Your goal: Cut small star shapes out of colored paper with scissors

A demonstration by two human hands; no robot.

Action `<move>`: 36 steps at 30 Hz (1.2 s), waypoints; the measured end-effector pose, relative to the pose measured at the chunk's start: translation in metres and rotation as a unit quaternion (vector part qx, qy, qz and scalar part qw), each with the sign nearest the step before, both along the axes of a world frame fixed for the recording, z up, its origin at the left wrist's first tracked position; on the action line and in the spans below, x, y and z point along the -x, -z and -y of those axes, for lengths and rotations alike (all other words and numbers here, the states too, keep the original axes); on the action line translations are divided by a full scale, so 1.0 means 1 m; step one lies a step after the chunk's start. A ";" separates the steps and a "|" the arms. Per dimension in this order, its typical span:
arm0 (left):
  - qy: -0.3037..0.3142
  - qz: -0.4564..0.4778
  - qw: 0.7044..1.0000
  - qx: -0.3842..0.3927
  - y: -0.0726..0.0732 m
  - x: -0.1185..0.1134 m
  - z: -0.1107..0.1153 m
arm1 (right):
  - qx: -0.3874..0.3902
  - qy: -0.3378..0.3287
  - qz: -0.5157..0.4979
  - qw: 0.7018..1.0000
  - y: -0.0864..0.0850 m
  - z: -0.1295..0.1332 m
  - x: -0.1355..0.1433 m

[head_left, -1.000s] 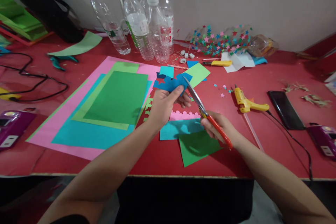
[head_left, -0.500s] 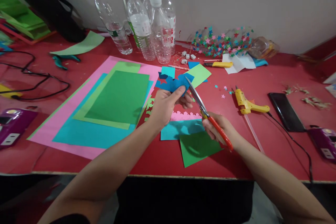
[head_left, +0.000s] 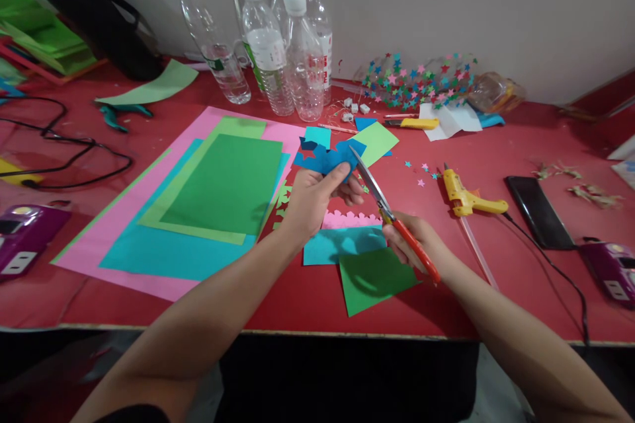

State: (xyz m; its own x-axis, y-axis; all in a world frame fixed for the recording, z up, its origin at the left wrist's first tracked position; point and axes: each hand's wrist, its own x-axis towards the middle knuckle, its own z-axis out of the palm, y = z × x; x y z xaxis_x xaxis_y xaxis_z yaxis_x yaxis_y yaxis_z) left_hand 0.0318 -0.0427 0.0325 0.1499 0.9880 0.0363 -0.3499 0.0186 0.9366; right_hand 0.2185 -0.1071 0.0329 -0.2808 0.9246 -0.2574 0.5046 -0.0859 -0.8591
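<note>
My left hand [head_left: 317,201] pinches a piece of blue paper [head_left: 326,160] with star-shaped notches along its upper edge. Red-handled scissors [head_left: 377,195] are gripped in my right hand [head_left: 411,241], their blades at the paper's right end. Below the hands lie a pink strip with a notched edge [head_left: 350,219], a turquoise sheet [head_left: 322,248] and a green sheet [head_left: 374,284]. Behind the blue paper rests a light green piece [head_left: 380,143]. Small cut stars [head_left: 421,182] are scattered to the right.
Large coloured sheets [head_left: 223,188] are stacked at left. Several plastic bottles [head_left: 270,66] stand along the wall, beside a bottle covered in stars [head_left: 417,82]. A yellow cutter [head_left: 419,123], a glue gun [head_left: 469,195] with its cord, and a black phone [head_left: 540,211] lie at right.
Both hands, the blue paper and the scissors hold nearly the same positions. Only a very slight shift of the whole view shows.
</note>
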 end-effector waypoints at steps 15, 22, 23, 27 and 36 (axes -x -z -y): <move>0.006 -0.002 1.000 -0.005 0.001 0.001 0.000 | -0.004 0.000 0.002 1.000 0.002 0.000 -0.001; 0.018 -0.002 1.000 -0.005 0.000 0.001 0.000 | 0.013 0.004 -0.015 1.000 0.000 -0.002 -0.001; 0.018 -0.001 1.000 -0.008 0.000 0.002 -0.002 | 0.015 0.008 -0.019 1.000 -0.001 -0.002 -0.001; -0.063 0.032 0.997 -0.024 -0.002 0.009 -0.013 | 0.026 0.017 -0.034 0.999 -0.007 -0.005 -0.003; -0.064 0.050 0.997 0.001 -0.004 0.012 -0.018 | 0.018 -0.065 -0.110 0.992 0.007 -0.008 -0.014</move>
State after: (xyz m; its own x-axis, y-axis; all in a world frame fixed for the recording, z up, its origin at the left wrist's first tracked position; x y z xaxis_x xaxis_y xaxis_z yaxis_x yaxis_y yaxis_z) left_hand 0.0193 -0.0247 0.0363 0.0174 0.9990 0.0418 -0.4415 -0.0298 0.8968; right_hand 0.2326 -0.0993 0.0258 -0.4496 0.8686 -0.2084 0.3145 -0.0644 -0.9471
